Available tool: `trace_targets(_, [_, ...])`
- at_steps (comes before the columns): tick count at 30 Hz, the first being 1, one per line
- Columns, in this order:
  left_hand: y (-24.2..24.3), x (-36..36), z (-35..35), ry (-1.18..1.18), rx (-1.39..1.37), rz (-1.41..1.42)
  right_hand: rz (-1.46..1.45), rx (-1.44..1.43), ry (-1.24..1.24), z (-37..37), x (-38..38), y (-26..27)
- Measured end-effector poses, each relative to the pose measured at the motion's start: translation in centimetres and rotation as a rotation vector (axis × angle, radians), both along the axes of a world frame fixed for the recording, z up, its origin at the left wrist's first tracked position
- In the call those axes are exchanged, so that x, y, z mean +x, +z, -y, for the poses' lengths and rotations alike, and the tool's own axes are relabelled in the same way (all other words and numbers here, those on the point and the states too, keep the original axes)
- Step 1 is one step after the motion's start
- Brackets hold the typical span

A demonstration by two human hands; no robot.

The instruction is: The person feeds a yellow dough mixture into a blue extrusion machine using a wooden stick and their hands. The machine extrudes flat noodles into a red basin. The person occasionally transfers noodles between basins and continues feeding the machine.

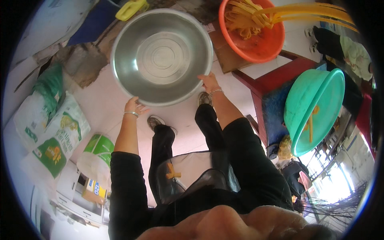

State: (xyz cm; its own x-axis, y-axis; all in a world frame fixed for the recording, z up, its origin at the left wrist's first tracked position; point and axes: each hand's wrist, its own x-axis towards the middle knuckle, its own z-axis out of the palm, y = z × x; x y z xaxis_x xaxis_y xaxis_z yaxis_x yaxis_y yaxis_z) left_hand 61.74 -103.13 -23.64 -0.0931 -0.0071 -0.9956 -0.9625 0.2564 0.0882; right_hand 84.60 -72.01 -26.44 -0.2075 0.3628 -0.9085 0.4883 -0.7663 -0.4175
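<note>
A large, round stainless-steel basin [163, 57] is held out in front of me, and nothing shows inside it. My left hand [134, 107] supports its near left rim from below, with the fingers partly spread. At the near right rim, my right hand [209, 81] grips the metal, thumb on the inside and the other fingers hidden beneath. Beyond my right hand, an orange plastic basin [264, 49] contains wide yellow strips [244, 18], and more strips stretch from it towards the upper right. A strip piece [172, 174] lies on my apron.
To the right, a green plastic basin [289, 105] with a few yellow strips rests tilted by a red-framed stand [276, 76]. Printed sacks [67, 126] and a clear tub with a green label [96, 156] are at the left. Another person [328, 45] is partly visible at the upper right.
</note>
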Motion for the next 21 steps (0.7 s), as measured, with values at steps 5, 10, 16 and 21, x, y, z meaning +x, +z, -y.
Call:
trace_targets(5, [-4.4,0.7,1.7,0.083,-0.013,0.063,-0.016,-0.018,0.059,0.4,-0.4,-0.6])
trace_targets(10, [-4.5,-0.2,1.2,0.019,-0.011,-0.047,-0.002,0.004,-0.008,2.7,-2.0,-2.0])
trace_targets(16, [1.4,0.7,2.8,-0.072,-0.007,-0.107,0.215,0.269,0.767,4.1,-1.4,-1.1])
trace_targets(21, [12.4,3.3,4.3,-0.373,0.063,-0.056,-0.107,0.399,0.105,-1.3,2.1,14.0])
